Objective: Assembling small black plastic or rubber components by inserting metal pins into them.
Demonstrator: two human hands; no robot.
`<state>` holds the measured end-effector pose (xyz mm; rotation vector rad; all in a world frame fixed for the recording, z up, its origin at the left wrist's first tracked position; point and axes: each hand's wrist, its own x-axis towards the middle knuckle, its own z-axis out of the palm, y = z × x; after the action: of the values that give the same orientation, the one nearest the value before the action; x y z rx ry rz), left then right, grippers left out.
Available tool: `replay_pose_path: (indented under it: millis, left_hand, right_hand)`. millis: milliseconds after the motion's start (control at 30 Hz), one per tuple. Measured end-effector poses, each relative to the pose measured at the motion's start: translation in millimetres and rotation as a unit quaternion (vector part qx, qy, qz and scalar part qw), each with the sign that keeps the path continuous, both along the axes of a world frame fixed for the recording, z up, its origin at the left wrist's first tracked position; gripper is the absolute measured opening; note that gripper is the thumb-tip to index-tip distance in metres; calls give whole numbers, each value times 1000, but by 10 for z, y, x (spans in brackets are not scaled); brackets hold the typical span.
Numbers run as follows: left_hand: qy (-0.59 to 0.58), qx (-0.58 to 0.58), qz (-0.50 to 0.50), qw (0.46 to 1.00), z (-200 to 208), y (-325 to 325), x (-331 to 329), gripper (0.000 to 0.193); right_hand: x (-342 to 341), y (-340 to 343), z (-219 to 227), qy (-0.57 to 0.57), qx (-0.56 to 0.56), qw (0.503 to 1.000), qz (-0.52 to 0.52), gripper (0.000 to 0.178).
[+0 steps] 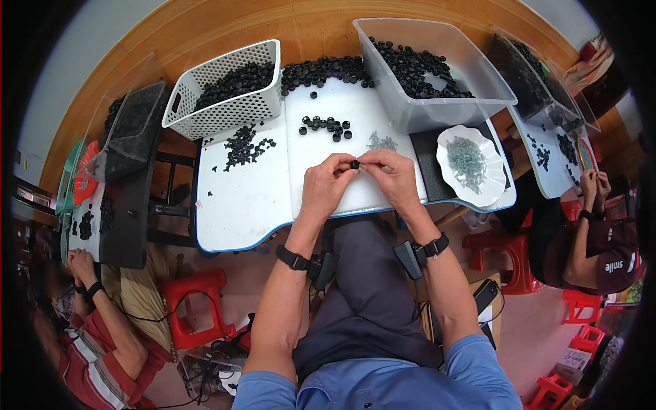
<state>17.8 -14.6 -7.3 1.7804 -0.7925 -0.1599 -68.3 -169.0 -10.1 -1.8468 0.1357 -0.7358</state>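
Observation:
Over the front edge of the white table, my left hand (324,183) pinches a small black round cap-like part (354,164) between thumb and fingertips. My right hand (395,176) meets it from the other side with its fingertips pressed together; whatever they grip is too small to make out. Just beyond my hands lies a loose group of black round parts (331,125). A little heap of tiny clear pieces (383,141) is close to my right fingers. More greenish clear pieces (466,162) fill a white scalloped dish (449,142) on the right.
A white perforated basket (236,113) and a clear plastic bin (437,109) of black parts stand at the back. Small black pieces (244,147) are scattered at left. People work at neighbouring tables on both sides. Red stools (198,301) stand on the floor.

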Motion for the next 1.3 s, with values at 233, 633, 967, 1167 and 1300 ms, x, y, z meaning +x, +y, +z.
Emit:
replay_pose_path:
  millis: [233,633,967,1167,1300]
  left_hand:
    - [1,8,2,1000,-12,4,-2,25]
    - [-18,-1,2,1000,-49,7,21,23]
    - [-18,5,0,1000,-37,7,28,26]
    - [114,-51,-40,991,-69,32,106,26]
    - [130,-43,-46,989,-33,46,88,24]
  right_hand:
    - [-15,-2,-5,-16,-62,998,0,13]
    - [-17,41,8,-46,-142,989,-19,13]
    - [-35,91,11,-63,-216,973,-42,14]
    - [-34,108,24,-73,-229,970,-41,15]
    - [-50,38,11,-30,-100,995,0,17]
